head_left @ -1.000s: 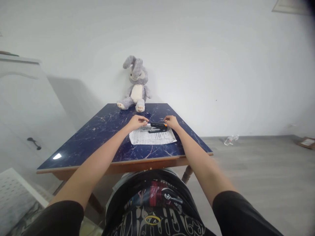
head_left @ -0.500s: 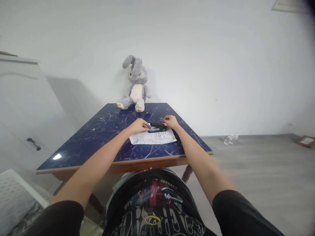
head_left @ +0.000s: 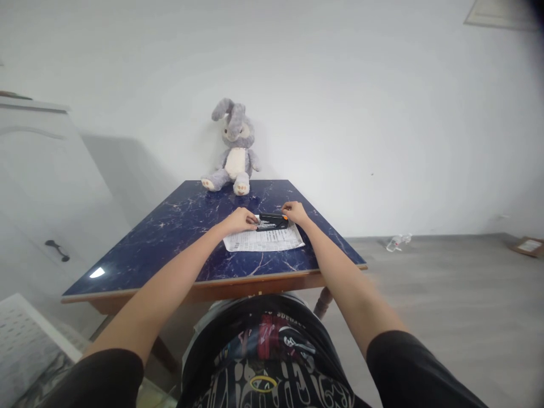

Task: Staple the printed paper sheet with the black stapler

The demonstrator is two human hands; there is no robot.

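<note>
A black stapler [head_left: 272, 222] with an orange part at its right end lies lengthwise on a printed sheet of paper [head_left: 263, 242]. My left hand [head_left: 241, 220] is closed at the stapler's left end, its thumb and fingertips pinched there. By the orange end, my right hand [head_left: 294, 211] has its fingers curled together just behind the stapler. Whether anything small is between those right fingertips is too fine to make out. The paper rests flat on the blue marbled table [head_left: 170, 238].
A grey plush rabbit [head_left: 237, 147] sits at the table's back edge against the white wall. To the left stands a white cabinet [head_left: 38, 187], with a white perforated basket [head_left: 25, 323] below. A clear plastic item [head_left: 398, 242] and a cardboard box [head_left: 528, 246] lie on the floor at right.
The view has tilted up very slightly. Both hands, the stapler and the paper stay practically in place.
</note>
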